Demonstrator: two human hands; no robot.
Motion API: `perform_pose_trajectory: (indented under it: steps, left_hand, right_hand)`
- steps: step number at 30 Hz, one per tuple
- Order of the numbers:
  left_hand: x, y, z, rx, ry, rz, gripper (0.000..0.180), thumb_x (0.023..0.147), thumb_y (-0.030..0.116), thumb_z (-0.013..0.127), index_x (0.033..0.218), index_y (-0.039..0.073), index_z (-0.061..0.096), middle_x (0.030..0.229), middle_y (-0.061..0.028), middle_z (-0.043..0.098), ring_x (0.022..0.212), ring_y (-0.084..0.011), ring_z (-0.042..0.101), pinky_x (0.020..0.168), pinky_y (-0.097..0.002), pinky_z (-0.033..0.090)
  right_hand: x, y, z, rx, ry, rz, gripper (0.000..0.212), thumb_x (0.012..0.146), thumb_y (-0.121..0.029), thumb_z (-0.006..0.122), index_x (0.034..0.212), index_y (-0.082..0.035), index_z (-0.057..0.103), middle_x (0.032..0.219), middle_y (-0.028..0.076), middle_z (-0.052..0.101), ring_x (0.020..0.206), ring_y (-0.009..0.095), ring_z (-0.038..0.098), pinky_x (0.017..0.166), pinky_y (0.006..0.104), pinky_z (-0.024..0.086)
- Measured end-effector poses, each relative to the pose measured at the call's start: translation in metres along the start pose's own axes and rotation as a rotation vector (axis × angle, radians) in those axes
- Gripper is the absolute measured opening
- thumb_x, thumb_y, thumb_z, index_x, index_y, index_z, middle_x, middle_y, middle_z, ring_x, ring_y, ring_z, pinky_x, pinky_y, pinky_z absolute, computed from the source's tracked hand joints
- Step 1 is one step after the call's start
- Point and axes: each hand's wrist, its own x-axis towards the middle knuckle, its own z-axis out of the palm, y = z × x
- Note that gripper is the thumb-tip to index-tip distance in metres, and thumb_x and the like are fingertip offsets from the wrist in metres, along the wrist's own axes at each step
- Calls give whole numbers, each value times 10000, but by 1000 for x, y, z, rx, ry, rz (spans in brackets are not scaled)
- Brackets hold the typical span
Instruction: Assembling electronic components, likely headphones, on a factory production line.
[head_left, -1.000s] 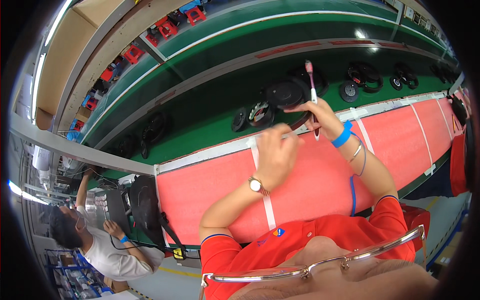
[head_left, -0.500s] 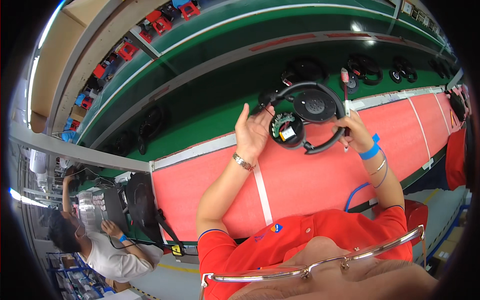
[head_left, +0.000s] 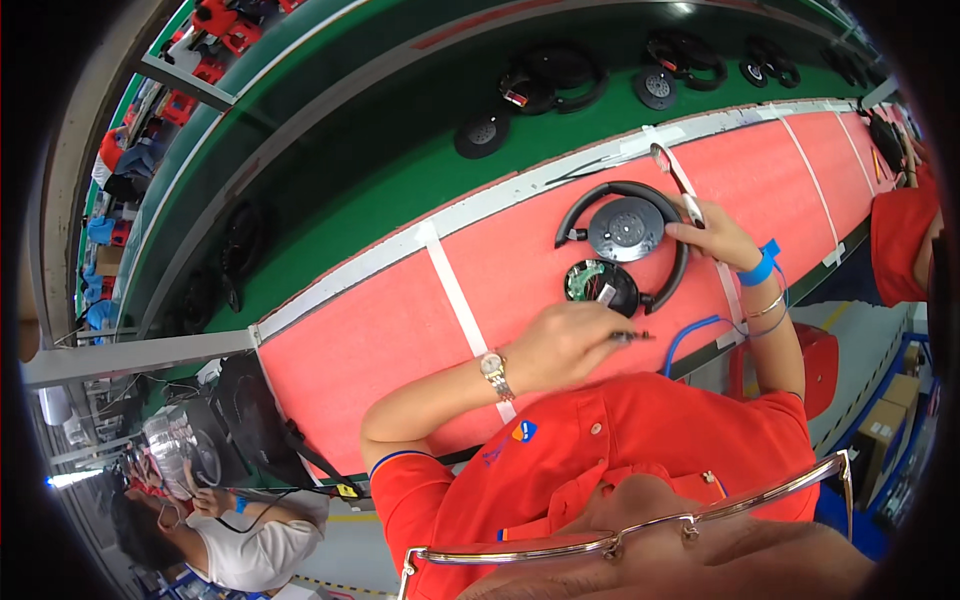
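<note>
A black over-ear headphone [head_left: 678, 272] is over the pink mat near the front. One ear cup [head_left: 605, 288] lies uncovered, showing a green circuit board and a pale label; the other cup carries a grey perforated disc [head_left: 626, 228]. My right hand [head_left: 722, 242] is closed on the band's right side and also holds a slim pen-like stick [head_left: 684, 182] pointing away. Just on the near side of the uncovered cup, my left hand [head_left: 572, 345] is closed, knuckles up, with a small dark piece [head_left: 630, 337] at its fingertips. What kind of piece it is cannot be made out.
Beyond the pink mat [head_left: 350, 310], a green conveyor belt [head_left: 390, 190] carries several black headphones and a loose round cup [head_left: 482, 134]. A black bag [head_left: 255, 415] sits at the mat's left end. Co-workers are at left [head_left: 260, 545] and right [head_left: 903, 240].
The headphone has come nearer and lower over the mat. My left hand, open beside the cup before, has moved nearer and closed on a small dark piece. My view has shifted.
</note>
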Motion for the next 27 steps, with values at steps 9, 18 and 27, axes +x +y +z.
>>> perform_pose_trajectory:
  steps: [9, 18, 27]
  left_hand:
    - [-10, -15, 31, 166, -98, 129, 300, 746, 55, 684, 1036, 26, 615, 1150, -127, 602, 1245, -332, 494, 1076, -486, 377]
    - [-10, -19, 36, 134, -126, 68, 343, 762, 78, 675, 1088, 19, 588, 1207, -144, 575, 1275, -345, 462, 1096, -461, 363]
    - [-6, -18, 38, 105, -87, 43, 267, 794, 92, 669, 1037, 8, 594, 1115, -140, 603, 1231, -336, 504, 1062, -438, 406]
  right_hand:
    - [-29, -6, 43, -632, 356, -403, 353, 907, -60, 530, 1258, -37, 556, 1010, 179, 591, 873, 351, 598, 772, 394, 479]
    - [-56, -2, 82, -966, 290, -481, 472, 769, -12, 579, 1226, -124, 617, 727, 95, 523, 627, 273, 576, 548, 382, 475]
    - [-64, -1, 91, -939, 309, -612, 510, 712, 16, 591, 1195, -139, 647, 730, 81, 509, 609, 249, 552, 514, 371, 461]
